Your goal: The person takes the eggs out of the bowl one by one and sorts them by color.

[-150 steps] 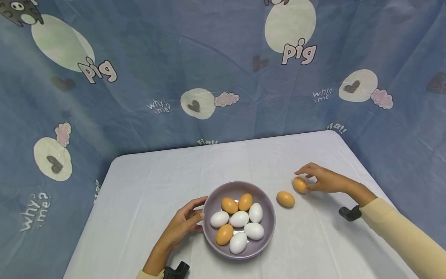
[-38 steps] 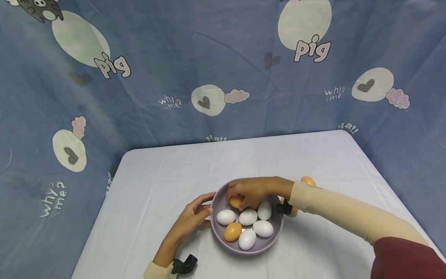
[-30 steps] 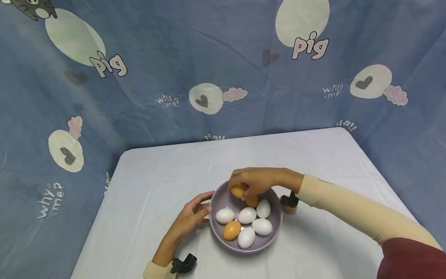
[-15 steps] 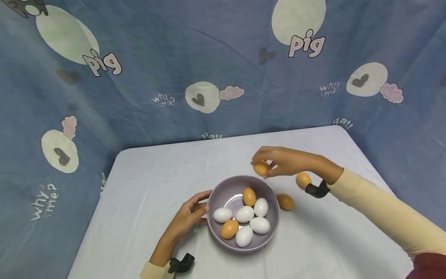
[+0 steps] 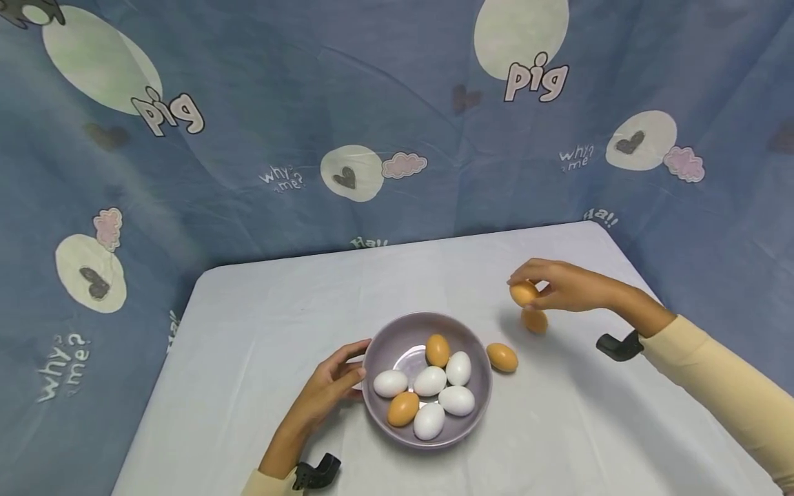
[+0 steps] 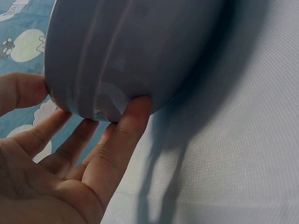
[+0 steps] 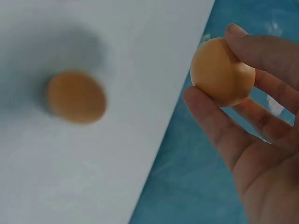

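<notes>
White worktop [image 5: 285, 303]. On it, mauve bowl [image 5: 397, 333]. Your left hand [image 5: 327, 389]: fingers half-spread, gripping the bowl's left side. Your right hand [image 5: 564, 286], right of the bowl: fingers pinching a raised orange egg [image 5: 522, 294]. Bowl's contents: five white eggs [image 5: 431, 381], two orange eggs [image 5: 403, 409]. Bowl's right: two loose eggs [image 5: 502, 357].

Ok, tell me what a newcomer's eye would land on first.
Probably the purple bowl on the white table, with five white eggs and two orange ones inside, the left hand against its side. Next, to its right, the right hand pinching an orange egg, two more orange eggs lying nearby. Behind hangs the blue backdrop with "pig" lettering.
</notes>
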`<state>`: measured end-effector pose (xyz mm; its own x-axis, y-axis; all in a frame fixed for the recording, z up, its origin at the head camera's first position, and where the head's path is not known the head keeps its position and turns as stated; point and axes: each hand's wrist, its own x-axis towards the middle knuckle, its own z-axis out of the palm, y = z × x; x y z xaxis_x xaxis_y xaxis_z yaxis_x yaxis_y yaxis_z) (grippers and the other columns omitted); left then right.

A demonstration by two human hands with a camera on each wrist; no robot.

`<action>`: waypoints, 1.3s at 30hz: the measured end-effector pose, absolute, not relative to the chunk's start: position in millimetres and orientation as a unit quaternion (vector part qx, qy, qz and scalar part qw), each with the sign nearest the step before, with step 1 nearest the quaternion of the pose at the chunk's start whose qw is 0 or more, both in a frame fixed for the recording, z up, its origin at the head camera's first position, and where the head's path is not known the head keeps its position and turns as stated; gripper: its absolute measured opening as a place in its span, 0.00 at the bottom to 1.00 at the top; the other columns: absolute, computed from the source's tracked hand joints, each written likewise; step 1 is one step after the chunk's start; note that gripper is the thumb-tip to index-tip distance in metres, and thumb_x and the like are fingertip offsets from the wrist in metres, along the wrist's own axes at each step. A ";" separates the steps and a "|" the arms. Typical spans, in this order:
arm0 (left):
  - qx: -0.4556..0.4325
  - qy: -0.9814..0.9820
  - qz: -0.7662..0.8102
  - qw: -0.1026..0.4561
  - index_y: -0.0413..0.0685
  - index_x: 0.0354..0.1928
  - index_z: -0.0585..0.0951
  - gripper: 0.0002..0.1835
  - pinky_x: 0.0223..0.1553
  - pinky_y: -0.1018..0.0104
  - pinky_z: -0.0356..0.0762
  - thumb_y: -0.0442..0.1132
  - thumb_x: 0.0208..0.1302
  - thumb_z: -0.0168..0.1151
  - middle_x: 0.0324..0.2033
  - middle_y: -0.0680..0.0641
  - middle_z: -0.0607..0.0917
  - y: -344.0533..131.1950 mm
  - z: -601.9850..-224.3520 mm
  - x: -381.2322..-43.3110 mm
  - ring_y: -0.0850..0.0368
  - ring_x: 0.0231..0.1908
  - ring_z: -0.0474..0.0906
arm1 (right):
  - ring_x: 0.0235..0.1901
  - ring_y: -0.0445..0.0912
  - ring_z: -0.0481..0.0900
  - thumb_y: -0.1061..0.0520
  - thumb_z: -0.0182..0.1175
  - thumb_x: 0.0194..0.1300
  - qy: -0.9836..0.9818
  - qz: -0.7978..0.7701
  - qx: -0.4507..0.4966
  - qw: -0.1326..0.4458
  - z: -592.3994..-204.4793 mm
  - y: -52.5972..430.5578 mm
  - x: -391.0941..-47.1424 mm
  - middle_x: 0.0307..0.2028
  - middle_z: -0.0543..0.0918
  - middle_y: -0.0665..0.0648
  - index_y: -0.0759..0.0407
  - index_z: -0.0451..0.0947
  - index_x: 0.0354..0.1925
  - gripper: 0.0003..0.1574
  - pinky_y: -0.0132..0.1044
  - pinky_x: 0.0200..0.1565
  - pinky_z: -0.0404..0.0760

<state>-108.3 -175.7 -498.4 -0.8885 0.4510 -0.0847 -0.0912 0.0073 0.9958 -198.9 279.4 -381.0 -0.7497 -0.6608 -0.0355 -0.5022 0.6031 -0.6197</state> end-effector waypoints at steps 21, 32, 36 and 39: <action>0.125 0.684 0.693 0.192 0.39 0.72 0.64 0.29 0.45 0.55 0.87 0.33 0.73 0.56 0.69 0.29 0.67 -177.7 -498.8 -108.8 0.49 0.60 0.80 | 0.50 0.52 0.80 0.61 0.70 0.61 0.917 -0.294 -0.240 0.122 -424.9 327.5 -194.9 0.55 0.81 0.62 0.65 0.79 0.58 0.27 0.50 0.51 0.85; 0.132 0.676 0.698 0.196 0.38 0.73 0.63 0.29 0.45 0.54 0.87 0.33 0.73 0.55 0.69 0.28 0.66 -177.2 -500.3 -108.7 0.54 0.58 0.80 | 0.47 0.49 0.79 0.61 0.70 0.60 0.920 -0.289 -0.239 0.117 -441.1 335.5 -192.1 0.53 0.81 0.63 0.68 0.78 0.57 0.27 0.52 0.51 0.84; 0.132 0.673 0.701 0.197 0.38 0.73 0.63 0.29 0.44 0.54 0.87 0.33 0.73 0.55 0.70 0.28 0.65 -176.3 -500.2 -108.8 0.53 0.59 0.80 | 0.48 0.51 0.80 0.61 0.71 0.60 0.920 -0.287 -0.241 0.114 -446.7 338.2 -191.4 0.53 0.82 0.63 0.69 0.79 0.57 0.28 0.51 0.51 0.84; 0.132 0.671 0.702 0.198 0.37 0.73 0.62 0.29 0.45 0.54 0.87 0.33 0.73 0.55 0.70 0.28 0.65 -176.0 -500.3 -108.9 0.53 0.59 0.80 | 0.50 0.54 0.80 0.60 0.71 0.60 0.920 -0.286 -0.242 0.114 -451.2 340.0 -191.4 0.52 0.82 0.63 0.69 0.79 0.57 0.28 0.51 0.52 0.84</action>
<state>-108.9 -176.0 -500.3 -0.8868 0.4550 -0.0810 -0.1019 -0.0215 0.9946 -191.4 340.0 -451.2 -0.8567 -0.5108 -0.0711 -0.3804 0.7189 -0.5818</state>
